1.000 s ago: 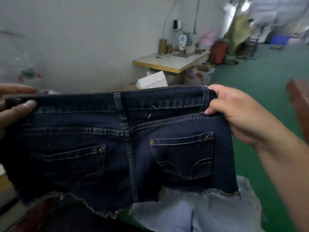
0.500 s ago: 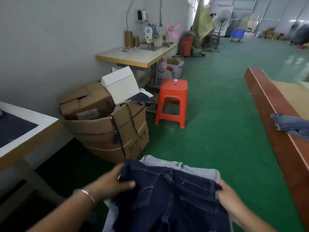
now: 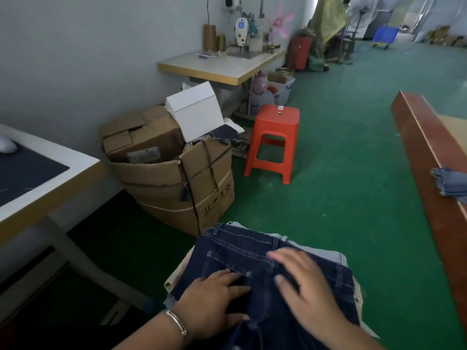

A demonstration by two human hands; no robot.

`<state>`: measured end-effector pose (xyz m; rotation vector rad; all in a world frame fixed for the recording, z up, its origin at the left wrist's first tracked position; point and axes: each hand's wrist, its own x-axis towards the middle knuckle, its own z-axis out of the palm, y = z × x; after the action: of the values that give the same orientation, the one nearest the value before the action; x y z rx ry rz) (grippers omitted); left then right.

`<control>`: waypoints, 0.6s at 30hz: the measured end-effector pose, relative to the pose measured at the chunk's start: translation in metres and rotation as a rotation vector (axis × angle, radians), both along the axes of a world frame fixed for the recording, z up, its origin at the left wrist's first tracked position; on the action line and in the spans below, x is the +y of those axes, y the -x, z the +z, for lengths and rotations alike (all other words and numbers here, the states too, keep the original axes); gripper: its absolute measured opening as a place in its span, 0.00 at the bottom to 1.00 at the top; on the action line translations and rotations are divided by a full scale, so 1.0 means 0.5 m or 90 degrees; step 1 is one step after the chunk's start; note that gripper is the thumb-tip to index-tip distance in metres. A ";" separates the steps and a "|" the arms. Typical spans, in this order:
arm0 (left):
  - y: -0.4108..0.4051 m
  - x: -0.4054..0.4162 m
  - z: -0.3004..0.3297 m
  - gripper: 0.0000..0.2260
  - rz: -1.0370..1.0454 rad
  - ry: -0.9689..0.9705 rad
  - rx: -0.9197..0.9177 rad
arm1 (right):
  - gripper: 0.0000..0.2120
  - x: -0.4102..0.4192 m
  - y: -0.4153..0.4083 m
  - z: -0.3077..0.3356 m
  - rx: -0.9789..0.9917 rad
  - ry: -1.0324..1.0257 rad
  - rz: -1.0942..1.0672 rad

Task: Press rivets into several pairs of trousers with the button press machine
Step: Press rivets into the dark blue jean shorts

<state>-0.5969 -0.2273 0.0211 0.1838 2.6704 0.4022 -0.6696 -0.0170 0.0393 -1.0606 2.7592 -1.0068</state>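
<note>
We have the dark denim shorts [image 3: 265, 281] lying flat on top of the stack of paler garments [image 3: 326, 253], just in front of the big cardboard box [image 3: 177, 188]; a second ago we held them up by the waistband, so they have now been put down. Our left hand [image 3: 217, 299] rests palm-down on the back pocket, fingers [image 3: 227, 275] straight and holding nothing. Our right hand [image 3: 303, 286] is blurred above the waistband, fingers spread, gripping nothing that we can make out. Pocket rivets [image 3: 248, 274] show, so we judge this pair finished and stacked. No press machine is in view; the orange stool [image 3: 275, 137] stands beyond the box
</note>
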 end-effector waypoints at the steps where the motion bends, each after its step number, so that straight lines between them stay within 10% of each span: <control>1: -0.002 -0.004 -0.004 0.28 -0.014 0.030 -0.015 | 0.20 -0.015 -0.009 0.002 -0.037 -0.053 0.084; 8: -0.082 -0.081 0.006 0.21 0.006 -0.028 0.029 | 0.21 -0.081 -0.021 0.026 0.088 -0.475 0.248; 18: -0.528 -0.309 0.116 0.09 0.655 -0.081 0.184 | 0.07 -0.473 -0.279 0.218 0.046 -0.227 0.775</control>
<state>-0.3331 -0.3817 0.0792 -1.2179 2.8074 0.8903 -0.5302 -0.2533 0.1483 -2.1738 1.5848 -0.2645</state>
